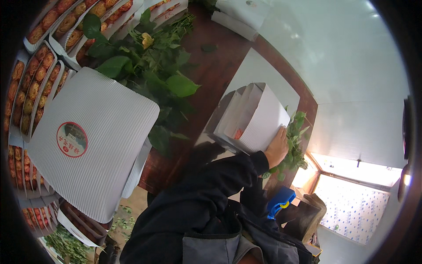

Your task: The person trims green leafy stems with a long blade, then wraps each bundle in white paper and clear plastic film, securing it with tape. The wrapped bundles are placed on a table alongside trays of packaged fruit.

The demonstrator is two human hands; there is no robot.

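Observation:
Black-sleeved, my left hand (277,147) lies with its fingers together on the lower right edge of a white corrugated cardboard flower wrap (263,122). Inside the wrap are paper layers and a small reddish-orange flower head (238,134). The wrap lies tilted on a pale sheet (263,71) on the dark red-brown table. Green leafy stems (296,142) stick out beyond the wrap, beside the hand. My right hand is hidden behind the left arm; only a dark sleeve shows below it.
Cut leafy stems (145,69) lie across the table (211,62). At left, a large corrugated board (99,132) with a round label covers part of the stacked flower bundles (41,72). A blue tape dispenser (280,201) is at the lower right. White wrapping material (242,16) lies at the far edge.

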